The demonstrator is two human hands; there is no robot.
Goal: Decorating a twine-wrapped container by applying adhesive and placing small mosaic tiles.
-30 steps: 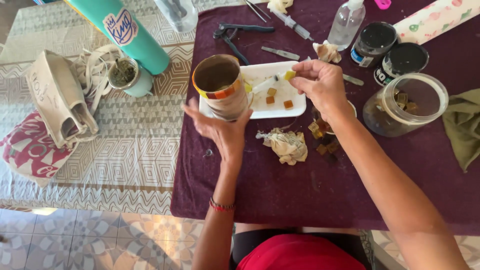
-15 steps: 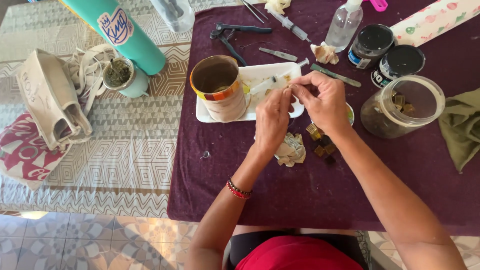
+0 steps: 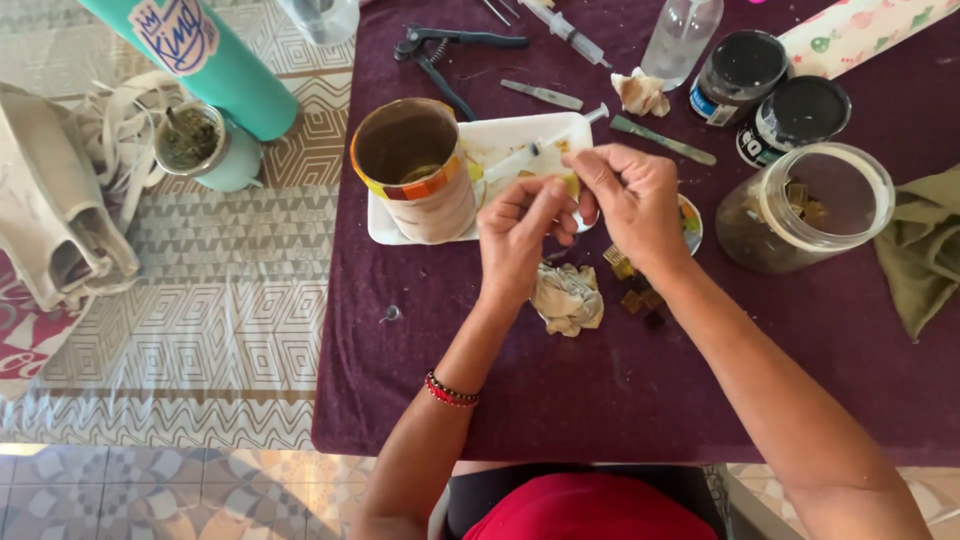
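At the far left of the frame lies a beige bag [image 3: 55, 215] with loose straps on a patterned cloth [image 3: 220, 330]. Right of it, upper left, stand a teal bottle [image 3: 215, 60] and a small cup [image 3: 200, 145] of green matter. A dark purple mat [image 3: 420, 400] covers the rest of the table. On it, upper centre, a white tray [image 3: 385, 225] bears an open can [image 3: 415, 170] with a coloured rim. Above the tray lie pliers [image 3: 440, 50] and a syringe [image 3: 565, 25].

At centre the left hand [image 3: 520, 240] and right hand [image 3: 630, 205] meet over the tray's right edge, fingertips pinched narrow together on a small yellow-green piece [image 3: 570, 185]; which hand bears it I cannot tell. A second syringe [image 3: 540, 150] lies just behind them. Below the hands sits a crumpled tissue [image 3: 568, 298], with small brown cubes [image 3: 640, 298] just beside it.

Upper right stand a clear bottle [image 3: 680, 35] and two black-lidded jars [image 3: 770, 85]; right of centre an open glass jar [image 3: 810, 210], then a green cloth [image 3: 925, 250] at the right edge.
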